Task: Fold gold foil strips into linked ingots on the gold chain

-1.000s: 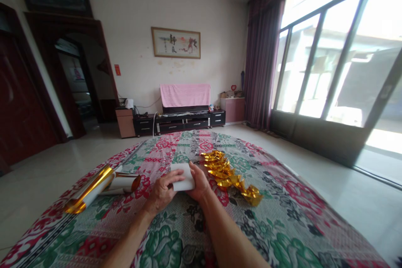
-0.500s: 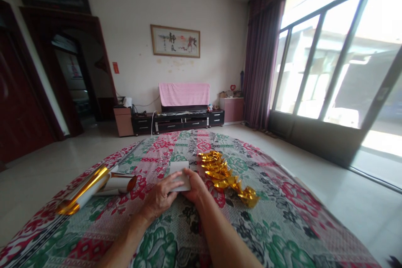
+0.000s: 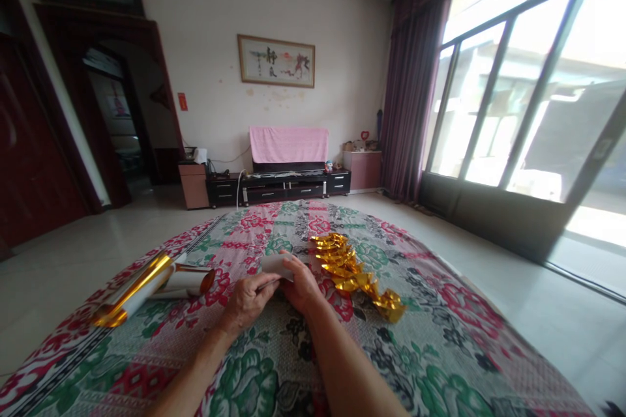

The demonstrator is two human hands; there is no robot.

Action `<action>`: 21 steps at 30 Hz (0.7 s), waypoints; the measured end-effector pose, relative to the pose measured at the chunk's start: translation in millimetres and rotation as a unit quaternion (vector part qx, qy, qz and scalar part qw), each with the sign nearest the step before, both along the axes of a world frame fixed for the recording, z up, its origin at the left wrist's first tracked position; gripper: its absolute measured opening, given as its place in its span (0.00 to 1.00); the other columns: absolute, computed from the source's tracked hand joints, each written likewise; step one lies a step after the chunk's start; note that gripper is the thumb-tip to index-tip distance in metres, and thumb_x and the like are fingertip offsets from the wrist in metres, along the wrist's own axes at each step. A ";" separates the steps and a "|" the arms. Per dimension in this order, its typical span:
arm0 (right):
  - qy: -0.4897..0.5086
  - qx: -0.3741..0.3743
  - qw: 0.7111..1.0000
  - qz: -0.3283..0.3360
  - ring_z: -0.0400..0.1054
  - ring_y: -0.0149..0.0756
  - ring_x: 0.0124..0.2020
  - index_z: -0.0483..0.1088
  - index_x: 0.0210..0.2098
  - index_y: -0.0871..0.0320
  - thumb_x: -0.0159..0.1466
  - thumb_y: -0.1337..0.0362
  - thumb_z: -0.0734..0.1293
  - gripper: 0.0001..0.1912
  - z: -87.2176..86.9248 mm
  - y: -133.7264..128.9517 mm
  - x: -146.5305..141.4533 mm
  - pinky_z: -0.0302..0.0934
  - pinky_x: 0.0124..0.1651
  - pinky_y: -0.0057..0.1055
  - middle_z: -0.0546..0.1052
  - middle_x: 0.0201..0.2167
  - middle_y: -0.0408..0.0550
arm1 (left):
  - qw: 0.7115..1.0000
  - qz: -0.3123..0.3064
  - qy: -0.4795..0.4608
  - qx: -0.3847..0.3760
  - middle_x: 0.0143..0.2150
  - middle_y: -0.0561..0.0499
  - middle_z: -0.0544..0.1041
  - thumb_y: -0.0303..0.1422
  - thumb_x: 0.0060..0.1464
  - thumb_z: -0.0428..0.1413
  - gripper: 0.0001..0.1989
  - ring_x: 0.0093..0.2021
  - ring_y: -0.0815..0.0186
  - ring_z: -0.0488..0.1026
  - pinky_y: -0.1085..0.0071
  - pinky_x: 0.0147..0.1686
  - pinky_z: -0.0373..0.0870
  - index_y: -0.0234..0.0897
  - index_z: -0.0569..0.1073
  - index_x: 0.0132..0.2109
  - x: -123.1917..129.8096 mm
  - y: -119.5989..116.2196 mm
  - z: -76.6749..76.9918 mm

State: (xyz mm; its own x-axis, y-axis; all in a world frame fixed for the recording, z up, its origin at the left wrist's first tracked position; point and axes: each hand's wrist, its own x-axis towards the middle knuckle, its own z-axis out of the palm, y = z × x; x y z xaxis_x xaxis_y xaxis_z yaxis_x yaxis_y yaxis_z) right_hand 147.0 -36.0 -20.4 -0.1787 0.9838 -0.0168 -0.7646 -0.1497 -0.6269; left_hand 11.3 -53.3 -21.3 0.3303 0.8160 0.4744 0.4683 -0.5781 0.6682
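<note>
Between my hands is a small pale sheet of paper (image 3: 274,265), held just above the flowered tablecloth (image 3: 247,378). My left hand (image 3: 248,300) pinches its near left edge. Fingers of my right hand (image 3: 302,283) lie over its right side, and the thumb is hidden. To the right, several folded gold foil pieces (image 3: 341,264) stand in a slanting row. Rolled gold sheets with white backs (image 3: 141,290) rest on the cloth at the left.
Beyond the table, a low black cabinet (image 3: 286,192) stands against the wall beneath a pink cloth (image 3: 289,144). Large windows (image 3: 518,98) and a purple curtain (image 3: 413,91) are on the right.
The paper has gone from showing a longer face to a smaller, flatter one. My left fingers have drawn back to its near edge, and my right fingers have come over it.
</note>
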 end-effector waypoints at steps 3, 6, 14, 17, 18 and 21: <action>-0.053 0.030 0.997 -0.050 0.66 0.31 0.25 0.69 0.38 0.59 0.47 0.64 0.69 0.18 -0.9 -1.9 -4.0 0.58 0.27 0.25 0.74 0.26 0.41 | 0.998 0.031 -0.030 -0.055 0.31 0.50 0.79 0.40 0.51 0.51 0.15 0.29 0.65 0.74 0.72 0.32 0.70 0.38 0.76 0.40 -1.1 -2.4 2.0; -0.084 0.034 0.993 -0.078 0.63 0.28 0.22 0.71 0.36 0.60 0.45 0.64 0.69 0.17 -2.8 -1.6 -8.1 0.56 0.25 0.24 0.73 0.22 0.40 | 0.992 0.060 -0.062 -0.095 0.24 0.51 0.77 0.42 0.50 0.51 0.18 0.24 0.66 0.73 0.73 0.27 0.68 0.35 0.76 0.40 -2.7 -2.6 2.6; -0.113 0.043 0.989 -0.084 0.62 0.28 0.22 0.73 0.34 0.58 0.48 0.63 0.66 0.13 -3.0 -1.7 -10.6 0.55 0.23 0.23 0.72 0.21 0.40 | 0.979 0.097 -0.107 -0.143 0.16 0.53 0.73 0.44 0.45 0.54 0.18 0.19 0.66 0.69 0.74 0.21 0.64 0.35 0.76 0.37 -6.2 6.9 -3.2; -0.114 0.043 0.989 -0.085 0.63 0.29 0.22 0.72 0.34 0.57 0.48 0.63 0.66 0.13 -1.8 -3.2 -11.0 0.56 0.24 0.24 0.72 0.21 0.40 | 0.977 0.103 -0.115 -0.146 0.17 0.53 0.73 0.44 0.45 0.54 0.19 0.19 0.66 0.69 0.74 0.21 0.63 0.35 0.76 0.38 -6.2 9.5 -6.5; -0.114 0.043 0.989 -0.087 0.63 0.29 0.22 0.72 0.35 0.57 0.48 0.63 0.65 0.13 -1.8 -3.5 -11.3 0.57 0.24 0.24 0.72 0.21 0.40 | 0.977 0.104 -0.115 -0.144 0.18 0.53 0.73 0.45 0.44 0.54 0.19 0.19 0.67 0.69 0.74 0.21 0.63 0.36 0.76 0.38 -5.9 10.2 -7.2; -0.120 0.050 0.986 -0.108 0.63 0.30 0.22 0.72 0.34 0.57 0.49 0.62 0.65 0.13 -3.3 -3.5 -11.8 0.57 0.25 0.25 0.73 0.22 0.40 | 0.982 0.103 -0.099 -0.120 0.25 0.52 0.75 0.44 0.44 0.55 0.17 0.21 0.68 0.70 0.74 0.23 0.65 0.37 0.77 0.36 -4.9 13.6 -7.0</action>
